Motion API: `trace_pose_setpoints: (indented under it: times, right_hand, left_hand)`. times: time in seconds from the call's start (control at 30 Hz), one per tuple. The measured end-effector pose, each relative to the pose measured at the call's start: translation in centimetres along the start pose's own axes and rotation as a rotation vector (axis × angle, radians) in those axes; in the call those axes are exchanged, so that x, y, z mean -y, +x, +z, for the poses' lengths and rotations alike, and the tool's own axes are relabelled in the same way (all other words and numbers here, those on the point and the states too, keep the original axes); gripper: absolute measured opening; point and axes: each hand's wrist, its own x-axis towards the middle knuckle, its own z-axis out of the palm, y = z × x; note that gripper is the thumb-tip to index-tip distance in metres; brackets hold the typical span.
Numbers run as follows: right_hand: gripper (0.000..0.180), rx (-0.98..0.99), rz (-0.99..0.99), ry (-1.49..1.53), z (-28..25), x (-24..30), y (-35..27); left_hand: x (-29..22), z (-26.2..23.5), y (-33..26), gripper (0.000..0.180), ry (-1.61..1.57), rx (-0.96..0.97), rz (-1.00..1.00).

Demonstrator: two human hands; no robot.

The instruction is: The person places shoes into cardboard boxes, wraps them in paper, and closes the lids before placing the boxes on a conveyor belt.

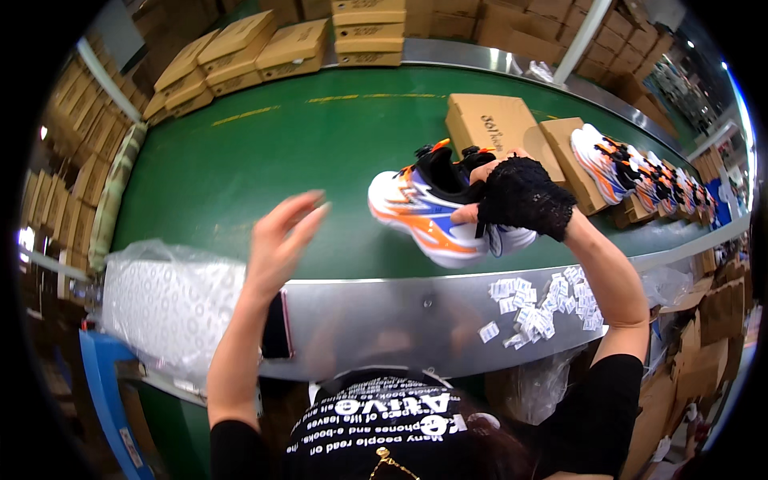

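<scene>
A pair of white, orange and blue sneakers (428,214) with black collars hangs just over the green belt. My right hand (524,192), in a black lace fingerless glove, is closed round their heel side. The second sneaker is mostly hidden behind the first and my hand. To the left, my left hand (280,236) is held up over the belt's near edge, fingers apart and holding nothing. A tan shoebox (500,128) lies on the belt just beyond the sneakers.
White packets (540,308) are scattered on the metal ledge (384,320). Also there are a dark phone-like slab (278,324) and patterned paper in clear plastic (172,300). More sneakers (600,164) line the right. Stacked shoeboxes (292,48) stand along the green belt's (280,160) far side.
</scene>
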Motion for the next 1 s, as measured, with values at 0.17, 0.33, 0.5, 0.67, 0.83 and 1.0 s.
trace_pose_setpoints:
  times: [0.17, 0.33, 0.5, 0.67, 0.83, 1.0]
  right_hand:
    - [0.050, -0.023, -0.252, 0.279, -0.2, 5.5, -1.5]
    - [0.049, 0.021, -0.329, 0.316, 1.5, 7.9, -1.9]
    - [0.044, -0.112, -0.599, 0.118, 6.1, 9.3, -4.4]
    - [0.042, -0.265, -0.913, 0.122, 15.8, 11.5, -4.2]
    - [0.037, 0.097, -0.453, 0.469, 16.7, 6.8, 0.4]
    - [0.032, -0.259, 0.317, 0.149, 19.0, -3.8, 8.9]
  left_hand:
    - [-3.1, 4.2, 2.1, 0.031, 0.092, 0.177, -0.030]
    - [1.2, 2.5, -0.6, 0.026, -0.301, 0.147, -0.322]
    - [0.4, 1.1, -3.5, 0.033, -0.265, 0.234, -0.326]
    - [9.9, 2.9, -5.8, 0.038, 0.407, 0.051, 0.300]
    - [9.6, 6.4, -6.6, 0.033, 0.313, 0.507, -0.182]
    - [9.8, 6.2, -4.4, 0.042, 0.513, 0.553, -0.189]
